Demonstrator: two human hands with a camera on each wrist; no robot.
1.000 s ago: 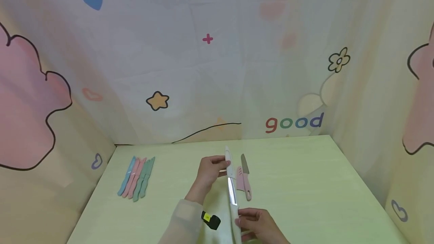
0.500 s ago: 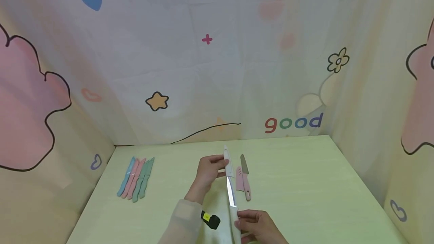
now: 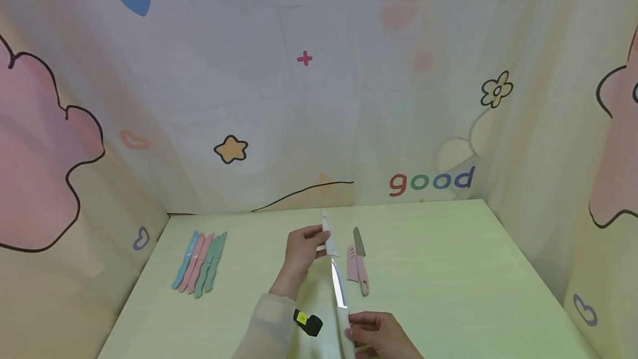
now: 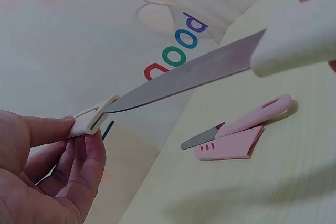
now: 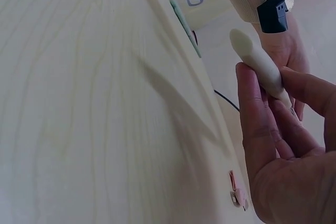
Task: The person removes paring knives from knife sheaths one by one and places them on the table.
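My left hand (image 3: 301, 251) pinches a white knife sheath (image 3: 329, 236) between thumb and fingers, its slotted mouth turned toward me. Below it, my right hand (image 3: 381, 334) holds a white-handled knife by its handle (image 3: 344, 328). The bare steel blade (image 4: 184, 74) points away from me, its tip right at the sheath's mouth. In the right wrist view, thumb and fingers grip the white handle (image 5: 258, 61) above the table. Beside the sheath lie a pink-handled knife (image 4: 252, 116) with its blade bare and a pink sheath (image 4: 228, 146) against it.
Several sheathed knives lie side by side at the table's left: a blue one (image 3: 185, 259), pink ones (image 3: 201, 262) and green ones (image 3: 213, 265). A black wrist camera (image 3: 309, 323) sits on the left sleeve. A printed curtain (image 3: 279, 98) stands behind the pale table (image 3: 448, 270).
The blade, partly inside the white sheath before, has come out of it. My left hand has moved away and slightly left with the sheath; my right hand has shifted slightly toward me.
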